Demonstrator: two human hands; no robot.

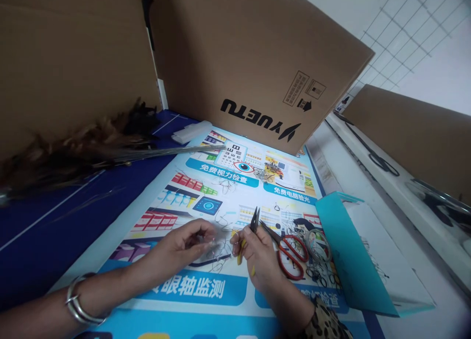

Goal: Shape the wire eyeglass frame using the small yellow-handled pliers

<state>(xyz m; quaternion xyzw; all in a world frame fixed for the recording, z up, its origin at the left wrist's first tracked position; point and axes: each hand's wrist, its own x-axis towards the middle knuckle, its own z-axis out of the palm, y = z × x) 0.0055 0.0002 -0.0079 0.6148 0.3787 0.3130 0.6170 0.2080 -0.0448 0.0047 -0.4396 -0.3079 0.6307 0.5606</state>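
Observation:
My right hand [257, 258] is closed around small pliers [253, 220] with yellow handles, their dark jaws pointing up and away from me. My left hand [187, 243] lies just to the left, its fingers pinched together on thin wire [220, 248]. Loose wire pieces lie on the printed poster [206, 290] between and beyond both hands. A metal bangle [79, 302] sits on my left wrist.
Red-handled scissors [290, 253] and small dark rings [316, 275] lie right of my right hand. A teal paper bag [353, 260] lies flat further right. A feather duster [73, 150] rests at the left. A large cardboard box [257, 59] stands behind. A heap of small metal parts [267, 174] lies near it.

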